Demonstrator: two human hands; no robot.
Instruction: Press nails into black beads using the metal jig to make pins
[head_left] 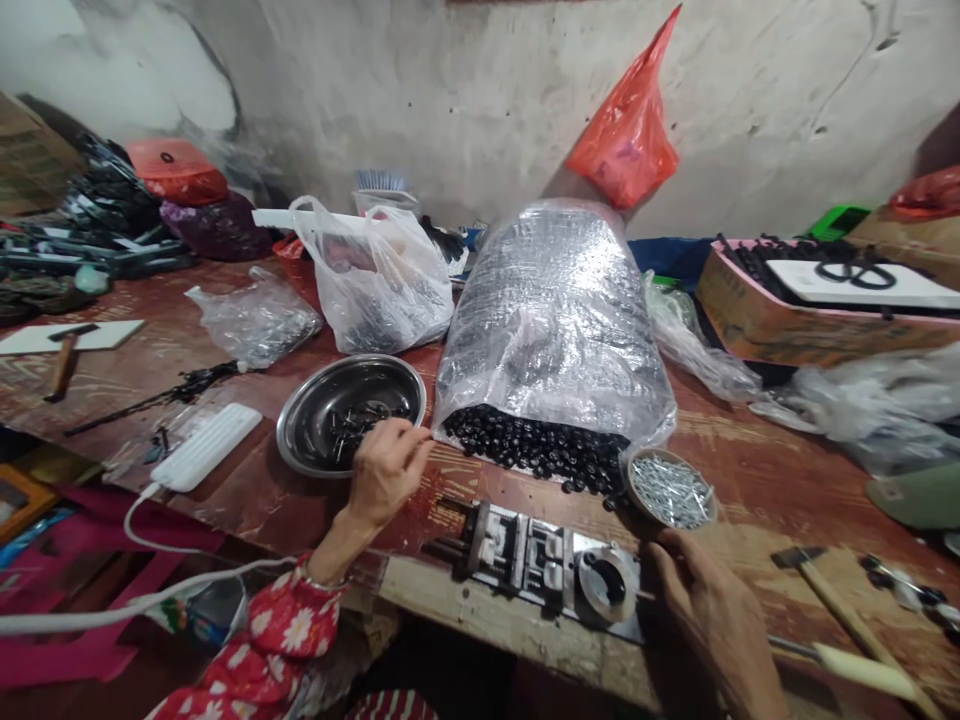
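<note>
My left hand (386,470) is above the right rim of a steel bowl (289,425), its fingers bent together in a pinch. Whatever may be between the fingertips is too small to make out. Inside the bowl lie small dark pieces (349,425). At the table's front edge sits a metal fixture (566,570) with rods on its left and a round ring at its right. My right hand (712,610) is at the fixture's right end, fingers curled near a thin rod tip (646,597); its grip is partly hidden.
A large translucent sack (555,310) spills black round parts (540,450) behind the fixture. A bowl of screws or nails (673,490) stands beside them. A hammer (840,600) and a white-handled tool (862,670) lie right. A white power strip (206,447) and its cord are left.
</note>
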